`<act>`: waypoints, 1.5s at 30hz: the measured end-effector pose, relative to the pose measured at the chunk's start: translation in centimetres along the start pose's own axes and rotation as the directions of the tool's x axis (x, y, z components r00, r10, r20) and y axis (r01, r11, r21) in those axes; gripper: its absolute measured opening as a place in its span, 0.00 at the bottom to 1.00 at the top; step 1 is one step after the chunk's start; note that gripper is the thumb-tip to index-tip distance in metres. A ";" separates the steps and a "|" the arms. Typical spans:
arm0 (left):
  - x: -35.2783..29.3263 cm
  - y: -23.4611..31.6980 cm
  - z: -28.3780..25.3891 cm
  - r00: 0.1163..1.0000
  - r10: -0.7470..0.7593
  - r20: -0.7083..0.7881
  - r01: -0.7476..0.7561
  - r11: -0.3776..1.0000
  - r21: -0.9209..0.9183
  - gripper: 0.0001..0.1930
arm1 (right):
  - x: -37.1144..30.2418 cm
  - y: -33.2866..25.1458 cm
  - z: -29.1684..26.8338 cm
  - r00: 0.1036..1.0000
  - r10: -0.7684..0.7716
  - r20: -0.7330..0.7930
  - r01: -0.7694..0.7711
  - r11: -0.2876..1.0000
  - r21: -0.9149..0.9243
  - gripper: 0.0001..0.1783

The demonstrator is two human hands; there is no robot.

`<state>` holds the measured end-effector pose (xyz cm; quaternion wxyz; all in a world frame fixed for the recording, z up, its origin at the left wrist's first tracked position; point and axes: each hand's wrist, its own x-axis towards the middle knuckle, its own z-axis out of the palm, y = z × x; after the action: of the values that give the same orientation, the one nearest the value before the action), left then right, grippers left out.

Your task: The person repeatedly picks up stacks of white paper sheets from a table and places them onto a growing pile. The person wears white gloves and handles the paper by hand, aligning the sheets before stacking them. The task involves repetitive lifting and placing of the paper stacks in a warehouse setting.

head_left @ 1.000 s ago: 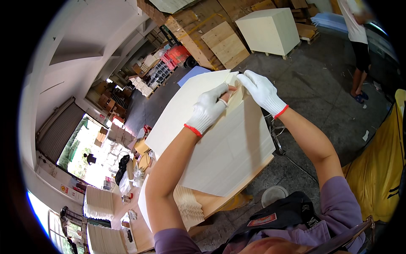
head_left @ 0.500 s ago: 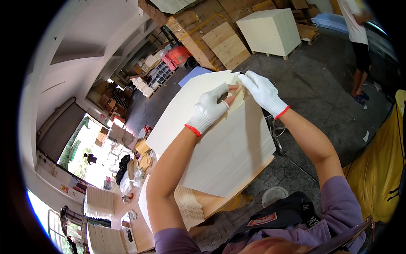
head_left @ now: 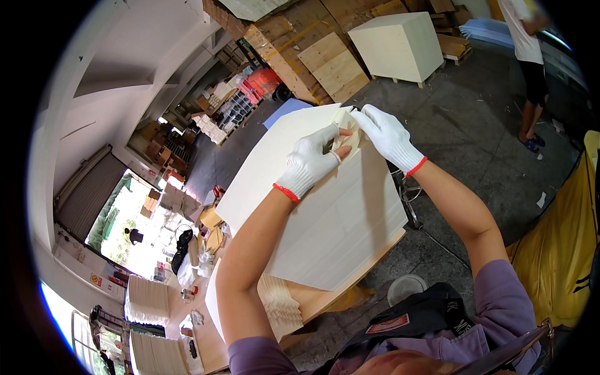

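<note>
A tall stack of cream-white sheets point(head_left: 325, 219) lies in front of me, its far corner bent and creased. My left hand point(head_left: 314, 156), in a white glove with a red cuff and bare fingertips showing, rests at that corner. Its fingers are apart, their tips on or just over the loose sheet edges point(head_left: 345, 147). Across the corner, my right hand point(head_left: 385, 137), gloved the same way, has its fingers drawn together on the sheet corners. A small dark spot shows by its fingertips, too little to name.
Beneath the stack is a wooden table point(head_left: 312, 304), with wavy-edged sheets point(head_left: 279, 303) near my left forearm. More stacks point(head_left: 148, 299) stand at left. A round pale lid point(head_left: 406, 289) and yellow fabric point(head_left: 556, 250) are to the right. Someone point(head_left: 531, 69) stands far right, near a wrapped block point(head_left: 400, 47).
My left fingers have shifted slightly and spread away from the bent sheet edges, which lie differently at the corner. My right hand has barely moved.
</note>
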<state>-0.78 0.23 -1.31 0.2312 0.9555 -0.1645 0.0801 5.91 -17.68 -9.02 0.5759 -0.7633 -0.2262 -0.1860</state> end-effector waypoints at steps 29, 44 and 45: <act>-0.3 0.4 -0.2 0.999 -0.018 0.039 0.017 1.000 0.019 0.19 | -0.1 0.6 0.4 1.000 -0.007 -0.026 0.008 0.999 0.033 0.26; -1.3 0.2 0.6 0.954 0.215 -0.207 -0.171 0.963 0.210 0.33 | 0.6 -2.5 -2.1 0.958 0.276 -0.073 -0.082 0.513 0.854 0.15; -1.4 0.2 0.6 0.957 0.202 -0.207 -0.155 0.962 0.224 0.33 | 0.4 -3.6 -1.5 0.923 0.379 0.074 -0.216 0.349 0.912 0.15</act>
<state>-2.15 0.20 -2.09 0.1407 0.9398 -0.2138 0.2265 4.16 -18.24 -5.55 0.9346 -0.3398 -0.1034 0.0178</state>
